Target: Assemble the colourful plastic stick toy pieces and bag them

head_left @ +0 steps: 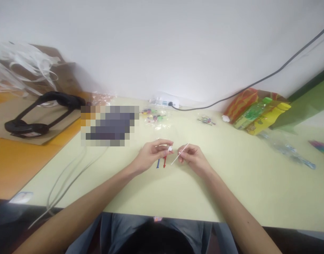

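Above the middle of the pale table, my left hand (153,151) pinches a small white piece (170,148) between thumb and fingertips. Its exact kind is too small to make out. Just to the right, my right hand (191,157) is closed on a thin white stick (180,153), which slants up to the right. A narrow gap separates the two hands. Below my left fingers are a small blue stick-like piece (158,163) and a red one (164,162); their upper ends are hidden by the hand.
Small colourful parts in clear plastic (154,116) lie behind my hands, with another packet (205,120) to the right. A power strip (164,101) with a grey cable (215,105) sits by the wall. Bottles and snack bags (268,121) stand right; a black frame (45,114) lies left.
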`<state>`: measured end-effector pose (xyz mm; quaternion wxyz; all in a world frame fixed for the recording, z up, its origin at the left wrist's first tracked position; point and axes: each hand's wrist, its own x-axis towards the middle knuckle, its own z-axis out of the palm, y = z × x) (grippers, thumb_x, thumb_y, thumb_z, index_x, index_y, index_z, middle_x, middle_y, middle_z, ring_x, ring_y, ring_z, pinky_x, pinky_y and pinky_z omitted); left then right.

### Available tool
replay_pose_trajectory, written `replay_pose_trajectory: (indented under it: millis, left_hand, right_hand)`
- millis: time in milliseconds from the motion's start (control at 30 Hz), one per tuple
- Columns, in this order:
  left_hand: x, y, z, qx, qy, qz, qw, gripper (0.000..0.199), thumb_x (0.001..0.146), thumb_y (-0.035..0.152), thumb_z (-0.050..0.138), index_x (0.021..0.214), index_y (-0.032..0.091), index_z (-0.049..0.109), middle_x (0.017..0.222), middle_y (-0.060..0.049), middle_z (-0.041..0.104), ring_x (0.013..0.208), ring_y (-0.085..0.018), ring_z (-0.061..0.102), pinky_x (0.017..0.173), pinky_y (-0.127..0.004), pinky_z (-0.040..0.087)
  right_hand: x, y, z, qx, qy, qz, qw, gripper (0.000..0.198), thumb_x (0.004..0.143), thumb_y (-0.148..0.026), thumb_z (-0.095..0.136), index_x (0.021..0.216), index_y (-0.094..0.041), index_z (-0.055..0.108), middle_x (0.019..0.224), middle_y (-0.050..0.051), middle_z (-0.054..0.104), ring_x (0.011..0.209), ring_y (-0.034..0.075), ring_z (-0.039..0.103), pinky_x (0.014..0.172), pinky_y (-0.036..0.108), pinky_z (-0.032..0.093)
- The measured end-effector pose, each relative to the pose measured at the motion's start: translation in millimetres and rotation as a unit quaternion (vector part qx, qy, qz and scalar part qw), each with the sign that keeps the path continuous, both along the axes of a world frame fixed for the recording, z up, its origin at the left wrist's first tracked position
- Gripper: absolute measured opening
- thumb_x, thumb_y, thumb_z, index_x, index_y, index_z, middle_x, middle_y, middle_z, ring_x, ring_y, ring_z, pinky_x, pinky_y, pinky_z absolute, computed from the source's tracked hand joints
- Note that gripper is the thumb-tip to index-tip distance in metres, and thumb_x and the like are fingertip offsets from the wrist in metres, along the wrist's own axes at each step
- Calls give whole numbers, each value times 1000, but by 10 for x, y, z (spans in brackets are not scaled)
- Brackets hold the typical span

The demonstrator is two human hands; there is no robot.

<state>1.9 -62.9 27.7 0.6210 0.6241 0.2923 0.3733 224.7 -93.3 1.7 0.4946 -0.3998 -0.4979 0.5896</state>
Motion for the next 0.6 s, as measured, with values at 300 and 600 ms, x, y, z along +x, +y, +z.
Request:
replay_pose_trajectory:
  millis: [300,600]
  left_hand:
    - [33,-70,-91,-30,-8,-56,998,31,85,35,80,106,13,73,92,-8,74,74,-16,67,65,-28,53]
    - [65,-93,-95,-29,-10,-41,999,28,79,30,84,102,15,76,91,-6,71,79,-16,68,61,-23,50]
  right_hand:
    - [-74,-33,-7,30,52,58,997,21,74,-37,88,79,-22,74,80,2,70,62,13,59,59,28,48]
    - [-72,-51,36,15,39,68,997,26,74,-38,88,80,-21,69,76,0,68,60,13,59,59,27,47]
